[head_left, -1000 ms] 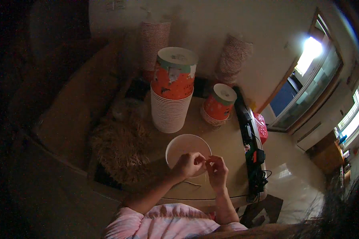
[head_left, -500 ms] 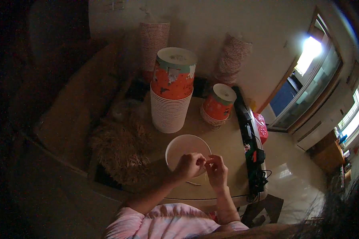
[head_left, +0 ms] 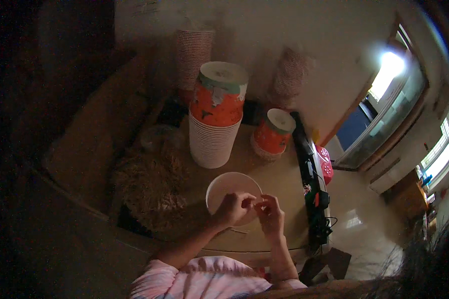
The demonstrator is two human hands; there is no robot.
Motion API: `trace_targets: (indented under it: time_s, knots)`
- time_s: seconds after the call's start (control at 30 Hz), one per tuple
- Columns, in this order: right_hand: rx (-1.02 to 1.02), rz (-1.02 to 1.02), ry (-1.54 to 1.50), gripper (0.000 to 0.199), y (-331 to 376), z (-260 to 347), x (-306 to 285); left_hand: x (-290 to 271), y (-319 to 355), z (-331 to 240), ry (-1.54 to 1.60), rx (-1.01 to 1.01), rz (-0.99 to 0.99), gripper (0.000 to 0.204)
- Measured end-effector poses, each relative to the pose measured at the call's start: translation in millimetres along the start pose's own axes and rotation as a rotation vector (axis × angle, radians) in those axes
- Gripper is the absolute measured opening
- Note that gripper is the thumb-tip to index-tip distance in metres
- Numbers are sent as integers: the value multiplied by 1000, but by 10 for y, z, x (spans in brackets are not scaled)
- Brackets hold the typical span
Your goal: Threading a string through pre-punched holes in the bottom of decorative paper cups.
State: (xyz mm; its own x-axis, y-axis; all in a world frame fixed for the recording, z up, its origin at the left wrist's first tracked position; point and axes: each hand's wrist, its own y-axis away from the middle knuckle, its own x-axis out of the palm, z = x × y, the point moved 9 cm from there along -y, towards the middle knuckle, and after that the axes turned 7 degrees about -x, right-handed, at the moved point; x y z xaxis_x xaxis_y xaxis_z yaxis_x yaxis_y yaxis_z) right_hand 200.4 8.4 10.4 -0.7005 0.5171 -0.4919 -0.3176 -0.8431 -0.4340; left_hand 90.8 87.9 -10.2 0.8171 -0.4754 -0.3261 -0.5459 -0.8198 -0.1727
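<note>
A white paper bowl (head_left: 228, 187) stands on the round wooden table (head_left: 279, 182) in front of me. My left hand (head_left: 233, 209) and my right hand (head_left: 270, 213) meet over the bowl's near rim, fingertips pinched together on something small and thin that I cannot make out. Just behind the bowl rises a tall stack of white paper bowls (head_left: 210, 142) topped by an upturned orange patterned bowl (head_left: 218, 94). A shorter stack with an orange bowl (head_left: 273, 134) stands to its right.
A heap of straw-like shreds (head_left: 149, 187) lies left of the bowl. Two bagged columns of cups (head_left: 192, 52) stand at the wall. A black power strip with cables (head_left: 312, 184) runs along the table's right edge, with a pink object (head_left: 326, 167) beside it.
Both hands stay pinched together over the bowl's near rim; only the fingers shift slightly.
</note>
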Motion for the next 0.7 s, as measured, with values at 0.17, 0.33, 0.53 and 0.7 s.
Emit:
trace_targets:
  time_s: [0.17,0.33,0.53,0.7]
  knots:
    - [12,22,-53,34,-10,36,30,3,80,-162,-81,29,42,14]
    - [26,52,59,33,19,-15,53,-34,91,-156,-85,33,9,13]
    - [21,29,31,17,12,-66,44,-5,83,-91,-53,0,-5,13]
    - [40,31,32,6,24,-16,57,-4,86,-15,-1,-80,-1,13]
